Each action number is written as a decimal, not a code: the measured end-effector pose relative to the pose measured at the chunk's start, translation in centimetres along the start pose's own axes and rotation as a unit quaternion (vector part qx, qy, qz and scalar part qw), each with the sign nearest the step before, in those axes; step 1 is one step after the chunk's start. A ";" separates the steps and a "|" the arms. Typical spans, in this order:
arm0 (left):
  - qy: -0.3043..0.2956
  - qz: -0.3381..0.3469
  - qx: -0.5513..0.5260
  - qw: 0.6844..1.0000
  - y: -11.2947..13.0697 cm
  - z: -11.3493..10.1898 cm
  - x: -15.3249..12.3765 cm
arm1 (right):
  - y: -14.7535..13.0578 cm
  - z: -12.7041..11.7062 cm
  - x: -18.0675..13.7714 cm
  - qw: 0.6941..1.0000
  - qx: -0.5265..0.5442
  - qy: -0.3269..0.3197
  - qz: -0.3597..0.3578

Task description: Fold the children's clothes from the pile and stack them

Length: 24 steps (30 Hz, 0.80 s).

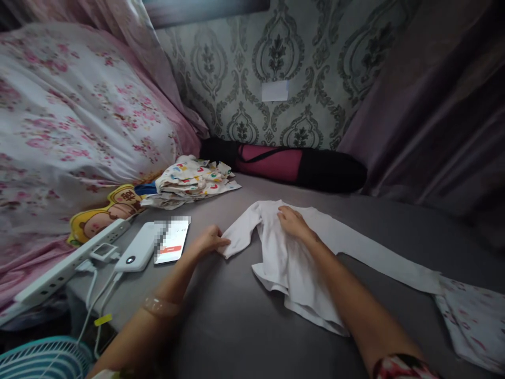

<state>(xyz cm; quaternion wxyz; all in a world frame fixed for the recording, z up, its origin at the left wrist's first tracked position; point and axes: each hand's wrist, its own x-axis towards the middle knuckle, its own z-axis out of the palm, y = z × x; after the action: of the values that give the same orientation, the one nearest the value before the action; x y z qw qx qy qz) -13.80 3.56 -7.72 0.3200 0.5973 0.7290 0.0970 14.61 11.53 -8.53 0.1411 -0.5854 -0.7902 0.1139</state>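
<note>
A small white long-sleeved shirt (292, 263) lies spread on the grey bed sheet (236, 326). My left hand (208, 241) pinches the cuff of its left sleeve, fingers closed on the cloth. Flat on the chest of the shirt, near the collar, rests my right hand (292, 221), fingers stretched out and pressing down. The shirt's other sleeve runs out to the right across the sheet.
A pile of folded printed baby clothes (193, 181) sits behind the left hand. A phone (172, 241), a white power bank (138, 254) and a power strip (67, 263) lie at left. A black-and-pink roll (292, 166) lines the wall. Floral cloth (473, 321) lies at right.
</note>
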 end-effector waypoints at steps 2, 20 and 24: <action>-0.034 0.003 -0.049 0.998 -0.4 -0.7 0.7 | -1.1 0.8 0.8 1.000 0.009 -0.012 -0.013; 0.263 -0.028 0.114 0.958 -1.9 -5.4 8.8 | -5.5 5.3 5.3 0.999 -0.018 -0.035 0.015; 0.260 -0.037 0.232 0.936 -2.2 -3.8 9.2 | -5.2 6.5 4.9 0.999 -0.038 -0.019 0.015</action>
<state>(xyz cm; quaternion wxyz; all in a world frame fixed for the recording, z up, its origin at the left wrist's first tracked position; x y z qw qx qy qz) -18.48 12.49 -9.17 -0.0252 0.5819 0.8103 0.0651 6.30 14.58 -12.33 0.1021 -0.5997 -0.7878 0.0966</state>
